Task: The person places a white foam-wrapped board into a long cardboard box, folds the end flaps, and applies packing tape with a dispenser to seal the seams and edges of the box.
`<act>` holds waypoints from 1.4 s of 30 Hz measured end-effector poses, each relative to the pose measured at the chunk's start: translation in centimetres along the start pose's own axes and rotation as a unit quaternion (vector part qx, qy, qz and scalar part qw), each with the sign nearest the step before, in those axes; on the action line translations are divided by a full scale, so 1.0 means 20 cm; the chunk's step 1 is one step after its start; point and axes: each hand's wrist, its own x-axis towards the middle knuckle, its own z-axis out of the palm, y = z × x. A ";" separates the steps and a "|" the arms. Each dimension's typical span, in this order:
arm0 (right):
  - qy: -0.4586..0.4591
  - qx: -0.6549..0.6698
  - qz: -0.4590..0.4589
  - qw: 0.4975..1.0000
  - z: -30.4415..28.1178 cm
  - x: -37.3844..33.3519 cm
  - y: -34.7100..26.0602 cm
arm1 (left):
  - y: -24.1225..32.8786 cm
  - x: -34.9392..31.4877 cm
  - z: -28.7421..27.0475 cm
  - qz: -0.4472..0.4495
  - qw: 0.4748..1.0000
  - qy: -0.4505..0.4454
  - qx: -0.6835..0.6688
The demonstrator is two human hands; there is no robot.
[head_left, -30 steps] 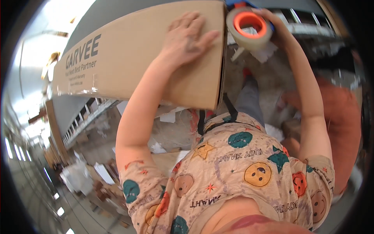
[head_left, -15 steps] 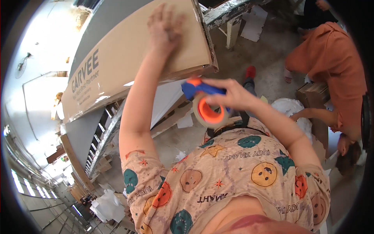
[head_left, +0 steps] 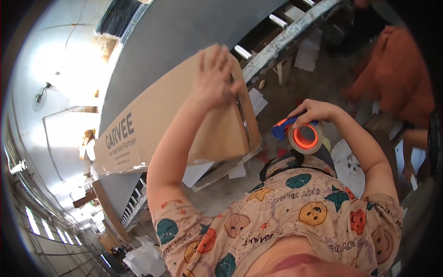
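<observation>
A long brown cardboard box point(head_left: 184, 106) with dark printing lies at an angle in front of me. My left hand point(head_left: 214, 83) rests on it near its right end, fingers stretched toward the far edge and thumb by the end edge. Clear tape shows along the box's right end and lower edge. To the right, apart from the box, my right hand point(head_left: 318, 111) is closed on a blue tape dispenser point(head_left: 281, 128). Its tape roll point(head_left: 306, 138) has a bright orange core and hangs below my fingers, close to my body.
Under the box spreads a grey surface point(head_left: 184, 27), bordered by a worn metal rail point(head_left: 290, 39) with rollers. A co-worker in orange-brown clothing point(head_left: 392, 78) is at the right. White crumpled sheets point(head_left: 145, 258) lie at the lower left. A fan point(head_left: 40, 97) hangs on the left wall.
The box has turned and shifted, showing more of its right end and the grey surface beyond. My left hand slid to its right end. My right hand moved right with the tape dispenser, away from the box.
</observation>
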 end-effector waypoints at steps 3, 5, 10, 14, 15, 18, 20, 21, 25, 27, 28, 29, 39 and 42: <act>0.009 -0.035 -0.060 0.998 -0.28 0.18 -0.14 | -0.28 0.24 0.13 -0.093 0.996 0.017 -0.005; -0.002 -0.003 -0.090 0.996 -0.48 0.37 -0.27 | -0.34 0.29 0.15 -0.160 0.984 0.024 -0.072; -0.071 0.164 -0.077 0.981 -0.88 0.90 -0.72 | -0.19 0.05 0.20 -0.297 0.913 0.116 -0.255; -0.098 0.167 -0.069 0.979 -0.89 1.35 -1.09 | -0.21 0.02 0.15 -0.334 0.890 0.213 -0.223; -0.100 0.160 -0.059 0.980 -0.86 1.41 -1.17 | -0.21 0.02 0.14 -0.333 0.890 0.191 -0.246; -0.266 0.160 -0.031 0.950 -0.74 1.78 -1.18 | -0.24 0.00 0.14 -0.333 0.892 0.139 -0.273; -0.401 0.101 -0.038 0.910 -0.58 1.88 -1.11 | -0.24 0.00 0.14 -0.342 0.891 0.122 -0.274; -0.466 0.056 -0.079 0.879 -0.52 1.89 -1.04 | -0.24 0.00 0.15 -0.339 0.892 0.114 -0.277; -0.504 -0.064 -0.142 0.850 -0.70 1.62 -0.83 | -0.25 -0.09 0.13 -0.355 0.887 0.107 -0.274; -0.403 -0.085 -0.102 0.905 -0.79 1.31 -0.73 | -0.24 -0.06 0.13 -0.350 0.891 0.119 -0.264; -0.331 -0.028 -0.101 0.938 -0.75 1.18 -0.65 | -0.23 -0.06 0.15 -0.353 0.889 0.119 -0.267; -0.304 -0.031 -0.053 0.951 -0.72 1.09 -0.66 | -0.24 -0.07 0.15 -0.353 0.893 0.113 -0.255; 0.033 0.179 -0.205 0.962 -0.12 0.80 -0.21 | -0.36 -0.18 0.34 -0.207 0.971 0.115 -0.043; 0.088 0.179 -0.199 0.959 0.19 0.64 -0.10 | -0.38 -0.17 0.42 -0.208 0.941 0.221 -0.149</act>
